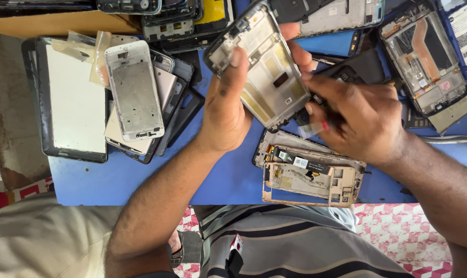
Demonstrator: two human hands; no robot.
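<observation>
Above the blue table (233,177), both hands pinch a flat, rectangular metal phone frame (264,72), left hand (226,110) and right hand (359,116).

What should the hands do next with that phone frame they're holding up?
Probably pull the little strip the rest of the way off. The left hand holds the phone frame tilted above the blue table, while the right hand pinches a small strip at the frame's lower edge. Whether it is still stuck there is hard to tell.

Bright even daylight, soft shadows, slight motion blur on right hand (359,121), mild glare on metal frames.
</observation>
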